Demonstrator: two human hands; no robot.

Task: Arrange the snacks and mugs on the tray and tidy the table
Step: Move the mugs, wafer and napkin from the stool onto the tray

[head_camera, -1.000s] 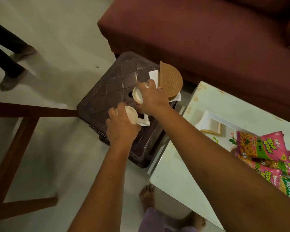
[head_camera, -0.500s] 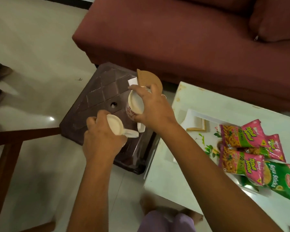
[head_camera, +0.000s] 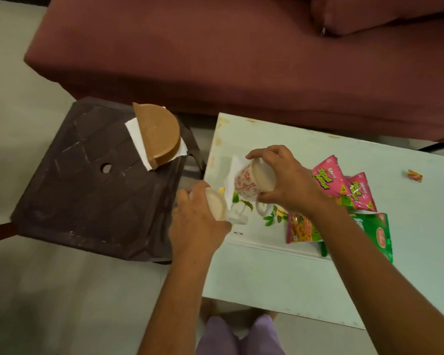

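My right hand (head_camera: pixel 287 180) grips a white mug with a red pattern (head_camera: pixel 246 183), tilted on its side above the left part of the white floral tray (head_camera: pixel 262 243). A second white mug (head_camera: pixel 217 207) is held in my left hand (head_camera: pixel 195 221), at the tray's left edge. Pink snack packets (head_camera: pixel 331 178) and a green one (head_camera: pixel 379 231) lie on the tray's right half, partly hidden by my right forearm. The tray sits on the white table (head_camera: pixel 318 290).
A dark brown plastic stool (head_camera: pixel 92 180) stands left of the table, carrying a tan half-round holder (head_camera: pixel 159 134) on white napkins. A maroon sofa (head_camera: pixel 241 52) runs behind. A small candy wrapper (head_camera: pixel 414 175) lies on the table at the right. My feet show below the table edge.
Both hands have carried the mugs rightward from above the stool to over the tray on the table. The view has swung right with them.
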